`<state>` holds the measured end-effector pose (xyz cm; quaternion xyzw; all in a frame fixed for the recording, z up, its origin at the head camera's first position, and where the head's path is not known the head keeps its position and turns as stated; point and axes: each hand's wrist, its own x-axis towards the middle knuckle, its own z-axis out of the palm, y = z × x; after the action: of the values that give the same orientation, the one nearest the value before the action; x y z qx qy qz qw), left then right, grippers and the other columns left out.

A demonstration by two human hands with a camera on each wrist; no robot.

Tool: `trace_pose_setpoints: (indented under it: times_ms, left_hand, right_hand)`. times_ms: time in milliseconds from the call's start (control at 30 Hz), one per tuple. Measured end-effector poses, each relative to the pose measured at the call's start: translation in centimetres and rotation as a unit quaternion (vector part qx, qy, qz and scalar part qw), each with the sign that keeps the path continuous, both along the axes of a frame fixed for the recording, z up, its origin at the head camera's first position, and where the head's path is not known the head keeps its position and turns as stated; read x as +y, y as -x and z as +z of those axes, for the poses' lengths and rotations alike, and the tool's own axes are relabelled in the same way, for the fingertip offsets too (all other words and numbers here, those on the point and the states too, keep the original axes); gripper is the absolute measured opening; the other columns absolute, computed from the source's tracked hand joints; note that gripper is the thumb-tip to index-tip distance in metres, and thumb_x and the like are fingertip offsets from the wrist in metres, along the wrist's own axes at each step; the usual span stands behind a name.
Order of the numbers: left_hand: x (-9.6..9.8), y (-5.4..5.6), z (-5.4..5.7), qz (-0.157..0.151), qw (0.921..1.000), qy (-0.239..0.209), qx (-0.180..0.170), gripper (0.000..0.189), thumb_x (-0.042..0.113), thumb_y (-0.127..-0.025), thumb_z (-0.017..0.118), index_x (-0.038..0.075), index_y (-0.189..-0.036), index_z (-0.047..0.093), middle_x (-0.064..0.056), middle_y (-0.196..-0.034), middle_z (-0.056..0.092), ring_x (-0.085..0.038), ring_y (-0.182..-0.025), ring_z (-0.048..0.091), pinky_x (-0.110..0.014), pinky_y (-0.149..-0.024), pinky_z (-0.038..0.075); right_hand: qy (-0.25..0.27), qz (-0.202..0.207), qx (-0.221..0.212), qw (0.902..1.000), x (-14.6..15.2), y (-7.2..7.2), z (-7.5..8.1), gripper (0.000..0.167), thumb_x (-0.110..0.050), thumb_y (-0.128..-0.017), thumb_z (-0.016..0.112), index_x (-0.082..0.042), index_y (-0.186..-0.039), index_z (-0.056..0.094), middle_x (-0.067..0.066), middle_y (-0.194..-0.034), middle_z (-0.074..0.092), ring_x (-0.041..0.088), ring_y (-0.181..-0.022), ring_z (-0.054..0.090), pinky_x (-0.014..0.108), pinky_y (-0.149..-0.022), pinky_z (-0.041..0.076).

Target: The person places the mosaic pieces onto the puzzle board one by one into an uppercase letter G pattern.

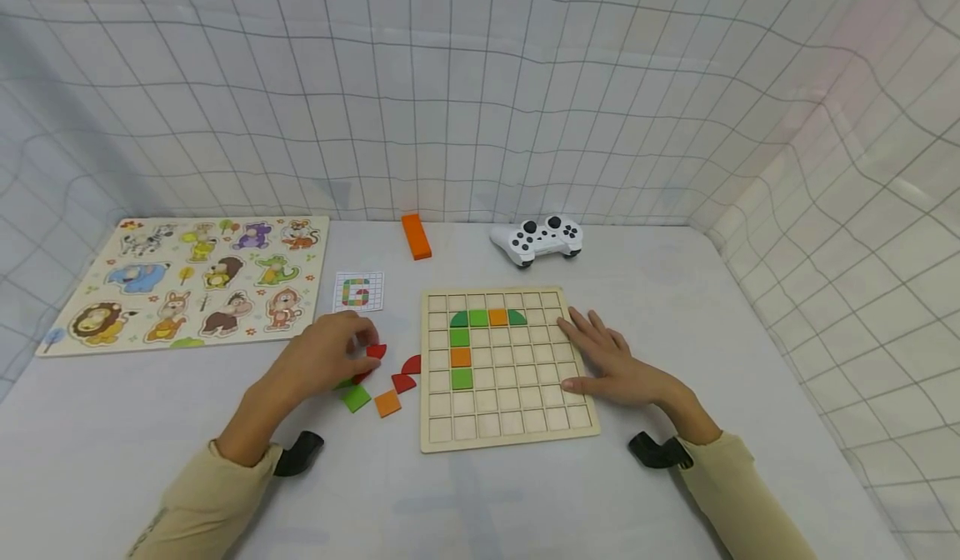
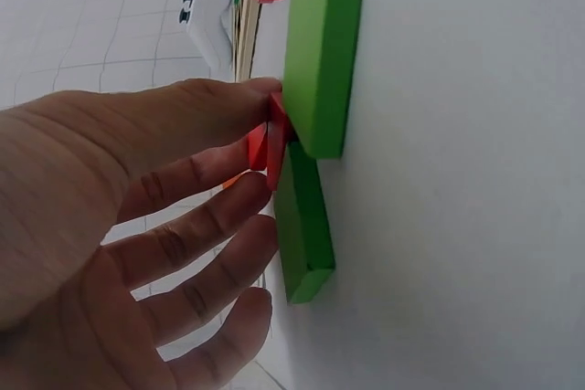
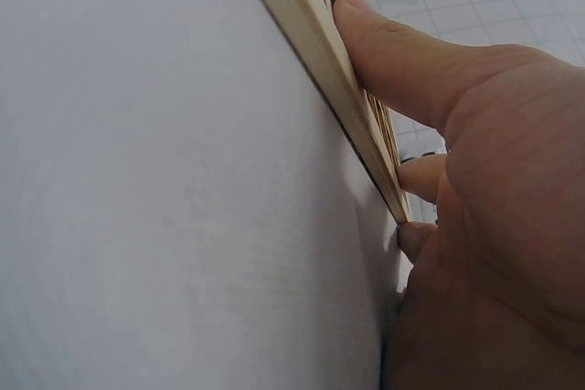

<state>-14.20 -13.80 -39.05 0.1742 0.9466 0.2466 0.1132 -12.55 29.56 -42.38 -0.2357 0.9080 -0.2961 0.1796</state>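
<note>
In the head view my left hand (image 1: 318, 356) is over a small group of pieces left of the wooden grid board (image 1: 517, 402). Its thumb and fingertips pinch a red quarter-circle piece (image 2: 277, 139), beside two green pieces on the table, one a green square (image 1: 356, 398). Another red piece (image 1: 377, 351) shows by the fingertips. An orange square (image 1: 387, 403) and two red quarter-circles (image 1: 403, 383) lie between hand and board. My right hand (image 1: 611, 368) rests with straight fingers on the board's right edge. Green and orange squares with dark green quarter-circles (image 1: 517, 317) form a corner on the grid.
A pattern card (image 1: 360, 292) lies beyond the left hand. The animal puzzle board (image 1: 187, 285) takes up the back left. An orange block (image 1: 416, 237) and a white game controller (image 1: 536, 240) stand behind the grid board, near a draped checked sheet (image 1: 450, 85).
</note>
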Motion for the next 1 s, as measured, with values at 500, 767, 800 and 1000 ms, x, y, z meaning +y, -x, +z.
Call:
trace_pose_setpoints:
  times_ms: [500, 767, 800, 1000]
  left_hand:
    - [1.4, -0.8, 0.1, -0.05, 0.9938, -0.098, 0.018, 0.031, 0.018, -0.092, 0.071, 0.011, -0.121, 0.066, 0.0, -0.096, 0.069, -0.013, -0.083, 0.059, -0.025, -0.067, 0.05]
    - [3.0, -1.3, 0.0, -0.127, 0.9775, -0.168, -0.009, 0.024, 0.015, -0.098, 0.065, 0.01, -0.121, 0.062, -0.001, -0.101, 0.072, -0.011, -0.087, 0.065, -0.026, -0.074, 0.053]
    - [3.2, -1.4, 0.0, -0.131, 0.9758, -0.174, -0.015, 0.024, 0.016, -0.097, 0.066, 0.01, -0.119, 0.061, 0.0, -0.103, 0.073, -0.011, -0.09, 0.066, -0.027, -0.076, 0.053]
    - [4.3, -1.8, -0.4, -0.158, 0.9667, -0.2, -0.026, 0.021, 0.015, -0.093, 0.072, 0.011, -0.108, 0.058, -0.003, -0.107, 0.074, -0.014, -0.099, 0.069, -0.029, -0.084, 0.055]
  right_hand:
    - [-0.004, -0.001, 0.001, 1.0, -0.1, -0.1, 0.1, 0.092, -0.041, -0.095, 0.067, -0.016, -0.162, 0.009, 0.014, -0.169, -0.007, 0.041, -0.152, -0.018, 0.064, -0.116, -0.006]
    - [-0.005, -0.001, 0.002, 1.0, -0.1, -0.1, 0.1, 0.092, -0.042, -0.095, 0.066, -0.016, -0.162, 0.009, 0.014, -0.169, -0.007, 0.041, -0.152, -0.018, 0.064, -0.116, -0.006]
    - [-0.005, -0.001, 0.002, 1.0, -0.1, -0.1, 0.1, 0.092, -0.041, -0.095, 0.066, -0.015, -0.162, 0.01, 0.014, -0.168, -0.007, 0.042, -0.152, -0.017, 0.064, -0.116, -0.006]
    - [-0.008, -0.003, -0.002, 1.0, -0.1, -0.1, 0.2, 0.093, -0.043, -0.094, 0.067, -0.018, -0.162, 0.009, 0.011, -0.169, -0.007, 0.039, -0.153, -0.018, 0.063, -0.117, -0.005]
